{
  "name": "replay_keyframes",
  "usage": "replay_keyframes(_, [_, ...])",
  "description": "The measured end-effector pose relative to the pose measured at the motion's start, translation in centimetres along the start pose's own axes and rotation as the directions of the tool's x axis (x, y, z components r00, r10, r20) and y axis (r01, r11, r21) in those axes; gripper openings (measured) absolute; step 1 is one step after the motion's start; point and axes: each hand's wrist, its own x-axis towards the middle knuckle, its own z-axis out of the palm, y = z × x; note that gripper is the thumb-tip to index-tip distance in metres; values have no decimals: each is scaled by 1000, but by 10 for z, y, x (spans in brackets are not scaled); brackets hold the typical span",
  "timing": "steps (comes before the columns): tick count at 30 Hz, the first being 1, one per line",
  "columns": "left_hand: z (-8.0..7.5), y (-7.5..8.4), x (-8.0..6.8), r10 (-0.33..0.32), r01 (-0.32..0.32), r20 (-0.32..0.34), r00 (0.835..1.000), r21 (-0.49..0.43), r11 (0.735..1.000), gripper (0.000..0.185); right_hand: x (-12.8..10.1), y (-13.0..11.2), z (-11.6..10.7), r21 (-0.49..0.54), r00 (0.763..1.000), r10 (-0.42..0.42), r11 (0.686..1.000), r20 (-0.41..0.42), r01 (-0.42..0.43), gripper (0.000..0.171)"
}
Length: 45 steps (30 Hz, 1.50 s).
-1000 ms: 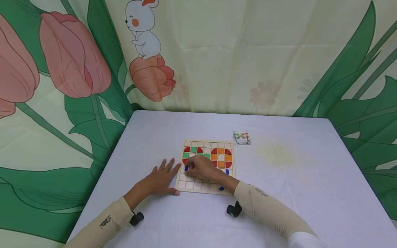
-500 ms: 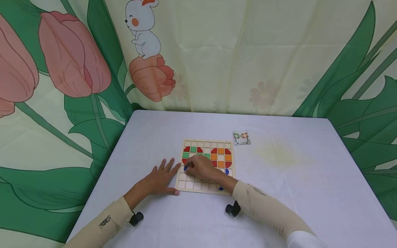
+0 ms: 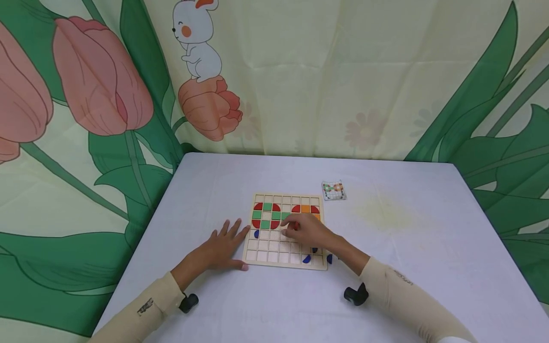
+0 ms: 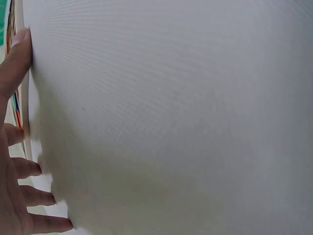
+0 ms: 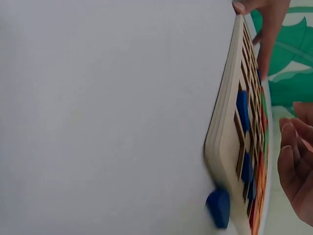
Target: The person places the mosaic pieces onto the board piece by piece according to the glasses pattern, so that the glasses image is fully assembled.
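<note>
A wooden grid board (image 3: 274,257) lies on the table with red, green and orange pieces in its far cells. My left hand (image 3: 222,248) lies flat with spread fingers at the board's left edge. My right hand (image 3: 310,229) hovers over the middle of the board, fingers loosely bent, and nothing shows between thumb and fingers in the right wrist view. A blue rounded piece (image 3: 256,234) sits in a left cell. Another blue piece (image 3: 306,258) lies tilted on the near right part of the board. One more blue piece (image 3: 329,259) rests on the table beside the board's right edge.
A small pattern card (image 3: 334,190) lies beyond the board's far right corner. The white-covered table (image 3: 399,247) stretches around the board, with a printed curtain (image 3: 300,85) behind it.
My right hand has let go of the blue piece in the left cell and moved right over the board. The blue piece on the table at the right has come into view. The left hand stays put.
</note>
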Motion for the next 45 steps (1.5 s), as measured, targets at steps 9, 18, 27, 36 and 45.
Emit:
replay_keyframes(9, [2, 0, 2, -6, 6, -1, 1000, -6, 1000, 111, -57, 30, -35, -14, 984, 181, 983, -2, -181, 26])
replay_keyframes(18, [3, 0, 2, -8, 8, -4, 1000, 13, 1000, 111, -89, 39, -38, -152, 971, 237, 959, -31, -239, 30])
replay_keyframes(27, [3, 1, 0, -4, 4, -4, 1000, 3, 1000, 111, -105, 41, -31, -198, 959, 272, 938, -83, -284, 31])
replay_keyframes(36, [-1, 3, -1, -6, 6, -3, 1000, 4, 1000, 111, -112, 42, -23, -169, 956, 254, 946, -150, -278, 28])
replay_keyframes(45, [2, 1, 0, -7, 7, -16, 1000, 9, 1000, 111, -113, 39, -20, -158, 951, 261, 945, -164, -286, 18])
